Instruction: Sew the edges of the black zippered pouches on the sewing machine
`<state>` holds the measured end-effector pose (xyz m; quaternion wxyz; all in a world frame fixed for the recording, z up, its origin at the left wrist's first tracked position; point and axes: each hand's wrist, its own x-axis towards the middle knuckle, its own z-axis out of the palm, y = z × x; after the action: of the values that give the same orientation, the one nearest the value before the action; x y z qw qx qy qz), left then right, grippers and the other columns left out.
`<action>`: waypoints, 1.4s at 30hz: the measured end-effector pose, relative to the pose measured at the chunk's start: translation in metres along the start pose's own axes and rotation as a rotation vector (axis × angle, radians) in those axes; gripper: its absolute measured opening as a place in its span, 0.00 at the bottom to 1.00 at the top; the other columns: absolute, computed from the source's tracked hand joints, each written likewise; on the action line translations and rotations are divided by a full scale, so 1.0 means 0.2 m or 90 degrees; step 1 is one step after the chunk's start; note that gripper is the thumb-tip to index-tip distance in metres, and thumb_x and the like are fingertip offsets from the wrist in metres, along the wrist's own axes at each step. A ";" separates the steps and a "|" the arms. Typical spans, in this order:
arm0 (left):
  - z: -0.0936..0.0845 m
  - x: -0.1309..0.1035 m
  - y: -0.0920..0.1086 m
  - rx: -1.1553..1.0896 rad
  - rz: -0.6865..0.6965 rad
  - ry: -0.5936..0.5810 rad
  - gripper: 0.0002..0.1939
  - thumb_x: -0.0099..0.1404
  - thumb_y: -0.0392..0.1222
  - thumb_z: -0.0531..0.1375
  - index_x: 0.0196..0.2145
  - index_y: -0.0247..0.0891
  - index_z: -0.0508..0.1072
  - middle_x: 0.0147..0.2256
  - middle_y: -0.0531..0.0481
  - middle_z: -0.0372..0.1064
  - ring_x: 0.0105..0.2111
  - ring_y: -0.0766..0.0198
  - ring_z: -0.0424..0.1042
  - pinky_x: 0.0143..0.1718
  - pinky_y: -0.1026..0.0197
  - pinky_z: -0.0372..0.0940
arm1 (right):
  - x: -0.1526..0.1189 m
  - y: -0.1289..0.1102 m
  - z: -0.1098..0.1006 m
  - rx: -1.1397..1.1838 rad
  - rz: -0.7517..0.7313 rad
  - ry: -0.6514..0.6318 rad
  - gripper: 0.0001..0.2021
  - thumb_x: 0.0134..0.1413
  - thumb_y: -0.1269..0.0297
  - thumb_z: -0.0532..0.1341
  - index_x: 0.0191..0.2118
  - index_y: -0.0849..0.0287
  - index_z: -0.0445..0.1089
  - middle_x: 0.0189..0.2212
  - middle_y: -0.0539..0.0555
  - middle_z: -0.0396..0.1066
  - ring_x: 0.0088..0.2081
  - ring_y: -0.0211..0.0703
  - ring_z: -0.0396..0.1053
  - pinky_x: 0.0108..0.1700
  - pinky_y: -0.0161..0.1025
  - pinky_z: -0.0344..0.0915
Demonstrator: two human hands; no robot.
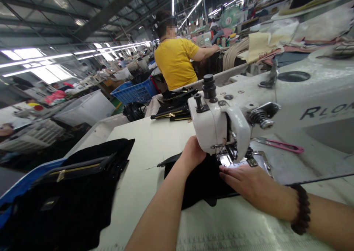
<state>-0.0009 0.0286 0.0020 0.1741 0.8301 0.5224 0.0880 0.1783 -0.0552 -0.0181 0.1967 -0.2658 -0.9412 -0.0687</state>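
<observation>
Factory benches run back under strip lights, and a cream worktable (149,151) fills the foreground. At its left lies a stack of black bags (69,192) with gold zips. Farther right, the left hand (193,153) presses on a black fabric piece (199,181) behind the sewing machine (221,125); its fingers are hidden. The right hand (249,186) lies flat, fingers together, on the fabric beside the needle. Pink snips (282,145) rest beyond. Behind, a person in a yellow shirt (174,61) works.

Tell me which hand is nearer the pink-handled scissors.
Right. The right hand lies flat on the black fabric just below-left of the pink-handled scissors; the left hand sits farther away, beyond the sewing machine head.
</observation>
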 end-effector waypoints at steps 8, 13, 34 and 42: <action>-0.08 -0.18 0.08 0.061 0.061 0.082 0.12 0.60 0.29 0.58 0.42 0.34 0.73 0.47 0.42 0.70 0.51 0.52 0.66 0.54 0.51 0.61 | 0.02 -0.02 -0.03 0.008 0.031 -0.064 0.11 0.54 0.78 0.52 0.41 0.67 0.68 0.39 0.61 0.72 0.28 0.43 0.69 0.24 0.38 0.60; -0.04 -0.45 0.16 0.060 0.282 0.065 0.13 0.60 0.43 0.62 0.40 0.32 0.74 0.39 0.42 0.73 0.40 0.53 0.72 0.43 0.52 0.70 | 0.01 -0.03 -0.06 0.040 0.060 -0.088 0.04 0.58 0.71 0.54 0.34 0.60 0.65 0.28 0.52 0.68 0.24 0.41 0.64 0.21 0.39 0.51; 0.13 -0.48 0.19 -0.034 0.334 0.276 0.09 0.63 0.31 0.53 0.39 0.31 0.72 0.36 0.43 0.74 0.38 0.60 0.72 0.42 0.57 0.71 | -0.09 -0.04 -0.07 0.024 -0.071 -0.110 0.07 0.48 0.77 0.56 0.33 0.63 0.67 0.23 0.51 0.65 0.22 0.41 0.60 0.22 0.42 0.45; 0.15 -0.48 0.18 -0.008 0.405 0.303 0.09 0.65 0.31 0.52 0.37 0.29 0.72 0.35 0.44 0.75 0.38 0.62 0.73 0.44 0.61 0.70 | -0.10 -0.04 -0.09 0.080 -0.081 -0.092 0.08 0.51 0.77 0.54 0.35 0.63 0.66 0.24 0.49 0.65 0.23 0.41 0.61 0.24 0.42 0.45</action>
<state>-0.0030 -0.0773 -0.0085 0.0168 0.9057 0.2647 0.3308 0.1953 -0.0754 -0.0092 0.1398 -0.1970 -0.9704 -0.0029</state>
